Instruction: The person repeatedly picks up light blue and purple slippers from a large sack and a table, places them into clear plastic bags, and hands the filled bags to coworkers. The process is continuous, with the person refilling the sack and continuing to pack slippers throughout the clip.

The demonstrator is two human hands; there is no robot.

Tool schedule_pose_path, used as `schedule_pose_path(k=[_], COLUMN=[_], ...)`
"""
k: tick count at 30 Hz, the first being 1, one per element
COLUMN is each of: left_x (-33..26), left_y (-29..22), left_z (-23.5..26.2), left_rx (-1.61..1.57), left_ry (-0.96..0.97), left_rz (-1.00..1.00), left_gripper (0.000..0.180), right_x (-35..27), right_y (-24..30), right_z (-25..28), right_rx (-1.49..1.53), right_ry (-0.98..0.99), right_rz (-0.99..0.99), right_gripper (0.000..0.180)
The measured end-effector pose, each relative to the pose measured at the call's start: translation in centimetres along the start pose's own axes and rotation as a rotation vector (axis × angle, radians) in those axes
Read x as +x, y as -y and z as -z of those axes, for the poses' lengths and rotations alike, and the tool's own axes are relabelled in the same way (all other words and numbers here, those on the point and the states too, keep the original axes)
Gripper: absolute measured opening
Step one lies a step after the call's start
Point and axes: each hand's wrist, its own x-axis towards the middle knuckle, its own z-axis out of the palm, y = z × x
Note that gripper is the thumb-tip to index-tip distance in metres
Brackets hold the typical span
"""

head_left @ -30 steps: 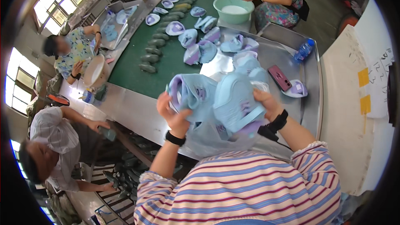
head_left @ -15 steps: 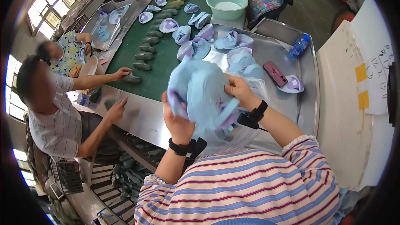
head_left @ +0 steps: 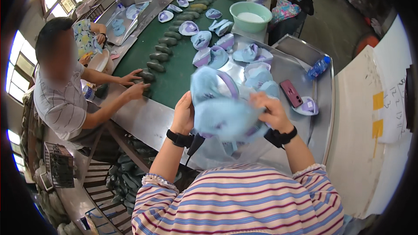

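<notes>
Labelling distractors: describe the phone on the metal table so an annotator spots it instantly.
Start at the shiny metal table right of the green conveyor belt. Beyond the right hand, near the table's right edge, lies the phone, flat, between a blue plastic bottle and a purple-and-white shoe upper. It is the only dark maroon rectangle among soft pale-blue pieces.

Blurred by motion: light blue shoe upper, seams and shape unclear. Hidden behind it: fingers of left hand, palm of right hand. Blurred: co-worker's face. Too small to tell: far pieces on green belt.
</notes>
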Motion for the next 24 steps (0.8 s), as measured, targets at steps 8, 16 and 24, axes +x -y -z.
schedule_pose_path(k=[8,16,24], left_x=[1.4,0.3,2.5], left_y=[2.0,1.3,-4.5], left_z=[-1.4,0.7,-6.8], left_rx=[-0.142,0.169,1.308], left_ry=[0.068,-0.079,0.460], left_rz=[-0.020,-0.128,-0.276], left_gripper=[0.036,0.025,0.023], right_x=[-1.5,-1.9,3.7], right_y=[-1.8,0.3,1.7], right_z=[-0.2,2.8,2.8], right_rx=[0.079,0.309,-0.050], right_ry=[0.194,-0.005,0.307], right_rz=[-0.241,-0.212,-0.235], right_gripper=[0.025,0.033,0.020])
